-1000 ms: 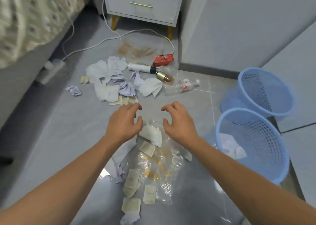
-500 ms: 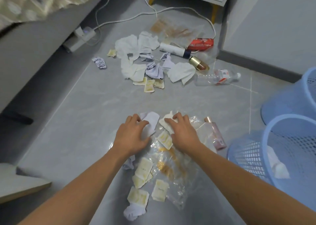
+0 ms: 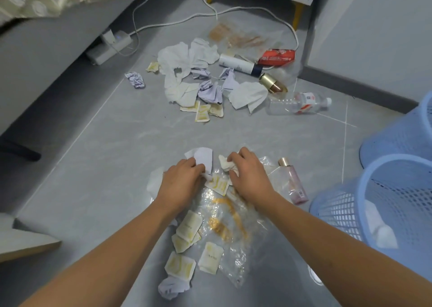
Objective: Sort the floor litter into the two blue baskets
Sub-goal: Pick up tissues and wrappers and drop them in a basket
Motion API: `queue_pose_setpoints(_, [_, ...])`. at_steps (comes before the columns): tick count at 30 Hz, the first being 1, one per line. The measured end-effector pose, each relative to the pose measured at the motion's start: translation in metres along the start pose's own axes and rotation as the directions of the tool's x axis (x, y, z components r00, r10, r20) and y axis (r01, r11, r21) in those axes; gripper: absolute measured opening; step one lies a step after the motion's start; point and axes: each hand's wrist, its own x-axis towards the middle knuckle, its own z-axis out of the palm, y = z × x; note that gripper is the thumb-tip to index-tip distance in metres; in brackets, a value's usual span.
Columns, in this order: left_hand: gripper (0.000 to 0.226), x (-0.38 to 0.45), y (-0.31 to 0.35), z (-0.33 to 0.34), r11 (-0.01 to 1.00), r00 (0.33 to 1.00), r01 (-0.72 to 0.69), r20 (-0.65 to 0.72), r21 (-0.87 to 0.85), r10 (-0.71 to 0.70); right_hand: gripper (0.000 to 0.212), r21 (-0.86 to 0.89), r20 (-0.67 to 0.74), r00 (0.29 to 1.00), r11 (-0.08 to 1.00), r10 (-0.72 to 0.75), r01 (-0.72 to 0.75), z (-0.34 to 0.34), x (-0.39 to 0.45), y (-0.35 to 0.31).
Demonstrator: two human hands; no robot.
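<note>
Under both palms, near pile: left hand (image 3: pixel 180 180) pinching white paper (image 3: pixel 203 158), right hand (image 3: pixel 247 178) clutching crumpled tissue (image 3: pixel 226 164). Gathering step; next, lift both clear, carry right to nearest basket (image 3: pixel 364 180).

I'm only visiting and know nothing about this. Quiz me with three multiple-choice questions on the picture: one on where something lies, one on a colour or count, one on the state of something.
1. Where does the pink bottle lie?
A. in a basket
B. on the floor beside the near basket
C. under the bed

2. What colour are the baskets?
A. blue
B. green
C. white

3. What is the right hand doing?
A. resting flat and open
B. gripping a crumpled tissue
C. holding the clear bottle

Answers: 1 B, the bottle lies on the tiles just left of the near basket. 2 A, both mesh baskets are light blue. 3 B, its fingers curl round white tissue.
</note>
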Motion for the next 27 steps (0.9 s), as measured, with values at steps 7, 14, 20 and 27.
queue_pose_setpoints(7, [0.013, 0.021, 0.042, -0.067, 0.996, 0.994, -0.094, -0.055, -0.005, 0.094, 0.023, 0.088, -0.123, 0.991, 0.995, 0.053, -0.042, -0.056, -0.01, -0.011])
queue_pose_setpoints(14, [0.013, 0.057, 0.118, -0.134, 0.947, 0.944, -0.317, -0.11, -0.055, 0.31, 0.022, 0.132, -0.292, 0.943, 0.984, 0.157, -0.123, -0.147, -0.039, -0.012])
queue_pose_setpoints(20, [0.011, 0.085, 0.221, -0.167, 0.842, 0.854, -0.514, -0.193, -0.163, 0.484, 0.02, 0.143, -0.493, 0.821, 0.958, 0.288, -0.25, -0.231, -0.085, 0.014])
queue_pose_setpoints(27, [0.011, 0.09, 0.348, -0.145, 0.682, 0.75, -0.661, -0.231, -0.313, 0.62, 0.022, 0.1, -0.595, 0.67, 0.868, 0.443, -0.486, -0.28, -0.18, 0.084])
